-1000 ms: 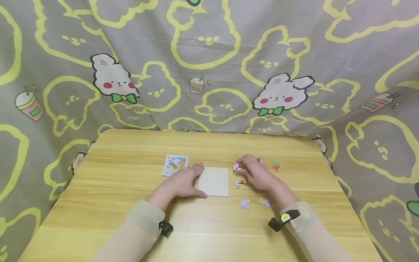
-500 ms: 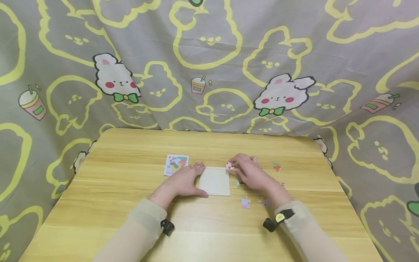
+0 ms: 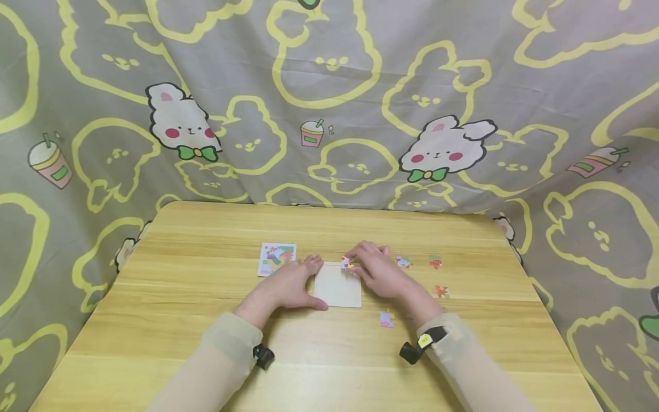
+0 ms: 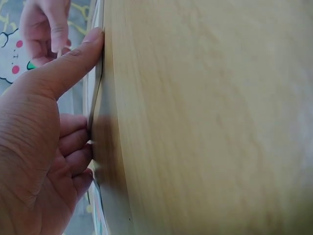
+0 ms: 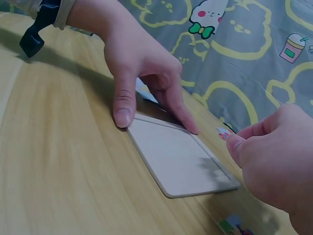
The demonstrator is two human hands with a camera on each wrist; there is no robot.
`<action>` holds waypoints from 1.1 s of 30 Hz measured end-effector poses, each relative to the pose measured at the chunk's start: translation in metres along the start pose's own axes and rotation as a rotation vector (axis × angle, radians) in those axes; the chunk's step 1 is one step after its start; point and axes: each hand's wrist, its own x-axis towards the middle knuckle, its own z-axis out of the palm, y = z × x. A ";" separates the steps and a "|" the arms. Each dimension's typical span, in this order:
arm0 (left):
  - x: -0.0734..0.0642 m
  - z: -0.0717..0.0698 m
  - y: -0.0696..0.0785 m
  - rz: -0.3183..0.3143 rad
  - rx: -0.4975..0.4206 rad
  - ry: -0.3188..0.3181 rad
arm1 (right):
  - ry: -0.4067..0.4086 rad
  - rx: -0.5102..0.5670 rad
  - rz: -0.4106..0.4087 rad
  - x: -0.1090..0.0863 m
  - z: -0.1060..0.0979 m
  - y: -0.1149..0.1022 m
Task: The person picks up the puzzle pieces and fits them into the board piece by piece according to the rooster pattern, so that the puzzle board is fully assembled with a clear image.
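A shallow cream puzzle tray (image 3: 337, 286) lies on the wooden table. My left hand (image 3: 290, 283) holds it by the left side, thumb at the near corner and fingers along the far edge, as the right wrist view shows too. Between the thumb and fingertips of my right hand (image 3: 378, 269) is a small jigsaw piece (image 5: 224, 133), white with red and yellow print. That piece is raised over the tray's far right part, and a shadow falls on the tray floor (image 5: 176, 156) below.
A square picture card (image 3: 275, 257) lies left of the tray, partly behind the left hand. Right of the tray are loose jigsaw pieces: one (image 3: 404, 261) beyond the right hand, two farther right (image 3: 435, 262), and a lilac one (image 3: 387, 319) nearer. A patterned curtain (image 3: 355, 114) hangs behind the table.
My right hand has carried the jigsaw piece leftward from the table beside the tray to above its far right part. My left hand keeps its place on the tray.
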 end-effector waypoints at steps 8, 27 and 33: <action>0.000 0.002 -0.001 0.001 0.005 0.012 | -0.016 -0.017 -0.021 0.010 0.014 -0.005; 0.001 0.003 -0.002 -0.006 -0.007 0.020 | -0.040 -0.046 -0.047 0.022 0.034 -0.009; 0.000 0.004 -0.004 -0.012 0.000 0.020 | -0.041 -0.065 -0.044 0.024 0.037 -0.012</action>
